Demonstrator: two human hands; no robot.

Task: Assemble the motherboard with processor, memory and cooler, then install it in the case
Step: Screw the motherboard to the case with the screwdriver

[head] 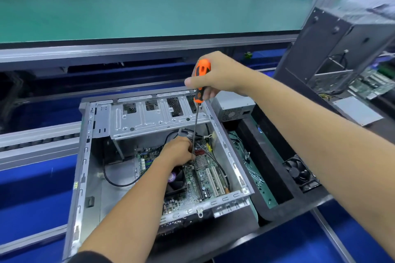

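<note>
The left hand [178, 151], nearest with its forearm, is curled round the screwdriver [197, 113] shaft low inside the case [85, 156]. The handle, at twelve o'clock, is clamped in the right hand [215, 74]. The motherboard [201, 181] is seated on the case floor, the cooler [176, 183] fitted. A slipped tip could gouge board traces or nearby cables. No writing is legible.

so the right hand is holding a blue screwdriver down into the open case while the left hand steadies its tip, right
Not quite: the head view shows the screwdriver handle is orange and black, not blue. The right hand does hold it down into the open case while the left hand steadies its tip.
</note>
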